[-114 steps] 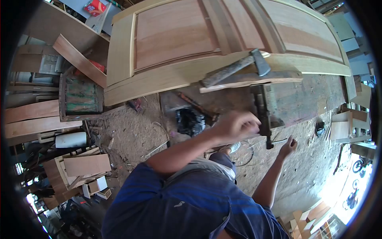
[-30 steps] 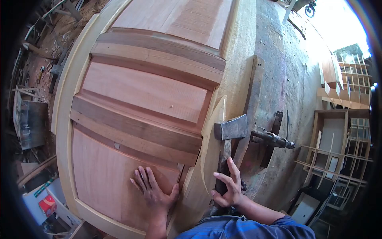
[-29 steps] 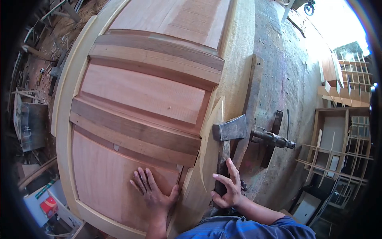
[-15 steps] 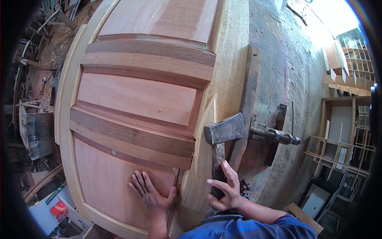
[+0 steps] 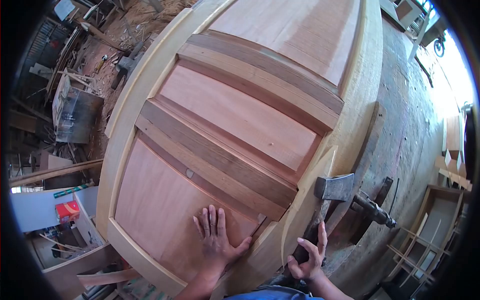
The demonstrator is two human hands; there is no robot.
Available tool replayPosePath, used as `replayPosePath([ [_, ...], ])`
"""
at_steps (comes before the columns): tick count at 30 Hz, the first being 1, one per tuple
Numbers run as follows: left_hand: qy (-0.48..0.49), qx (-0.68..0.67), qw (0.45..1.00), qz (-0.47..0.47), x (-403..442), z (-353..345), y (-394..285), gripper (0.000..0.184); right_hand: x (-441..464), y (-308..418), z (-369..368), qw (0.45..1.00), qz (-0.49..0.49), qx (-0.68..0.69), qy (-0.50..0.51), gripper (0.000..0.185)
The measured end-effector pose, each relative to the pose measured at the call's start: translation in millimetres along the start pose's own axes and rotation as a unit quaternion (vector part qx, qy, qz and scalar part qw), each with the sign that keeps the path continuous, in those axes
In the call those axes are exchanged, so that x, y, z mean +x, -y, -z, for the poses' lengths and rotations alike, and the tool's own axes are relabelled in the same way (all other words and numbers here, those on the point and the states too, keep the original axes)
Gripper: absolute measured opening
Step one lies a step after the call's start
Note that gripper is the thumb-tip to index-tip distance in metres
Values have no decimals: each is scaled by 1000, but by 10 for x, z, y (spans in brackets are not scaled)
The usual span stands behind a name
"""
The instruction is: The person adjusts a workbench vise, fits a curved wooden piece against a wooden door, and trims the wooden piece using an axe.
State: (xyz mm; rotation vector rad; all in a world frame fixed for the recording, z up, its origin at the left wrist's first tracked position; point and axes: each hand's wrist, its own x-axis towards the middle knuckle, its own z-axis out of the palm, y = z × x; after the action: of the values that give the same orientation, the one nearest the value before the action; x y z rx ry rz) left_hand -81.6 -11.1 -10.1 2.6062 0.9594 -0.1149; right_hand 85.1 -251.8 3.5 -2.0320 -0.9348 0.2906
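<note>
A wooden door with pink-brown panels (image 5: 235, 107) and a pale frame lies across the view. My left hand (image 5: 217, 245) rests flat on its lowest panel, fingers spread. My right hand (image 5: 309, 257) is beside the handle of an axe (image 5: 336, 187), thumb and fingers apart, its palm side partly visible. The axe head lies near the door's right edge, over a dark wooden bar (image 5: 369, 145). A thin pointed pale wood piece (image 5: 320, 172) lies along the door edge, left of the axe. Part of the axe handle is hidden behind my right hand.
Right of the axe, a metal clamp screw (image 5: 376, 211) sticks out from the worn bench (image 5: 400, 105). Wooden frames (image 5: 435, 215) stand at the lower right. At the left are a grey box (image 5: 79, 116), a red packet (image 5: 67, 211) on a pale board, and wood scraps.
The view has swung, so the door and both hands appear shifted right and tilted. My left hand stays flat on the panel and my right hand stays by the axe handle.
</note>
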Motion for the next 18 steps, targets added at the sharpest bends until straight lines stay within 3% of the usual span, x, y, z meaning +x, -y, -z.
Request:
replayPosePath([
  [18, -7, -38, 999, -8, -9, 0, 50, 126, 36, 66, -30, 999, -20, -25, -10, 57],
])
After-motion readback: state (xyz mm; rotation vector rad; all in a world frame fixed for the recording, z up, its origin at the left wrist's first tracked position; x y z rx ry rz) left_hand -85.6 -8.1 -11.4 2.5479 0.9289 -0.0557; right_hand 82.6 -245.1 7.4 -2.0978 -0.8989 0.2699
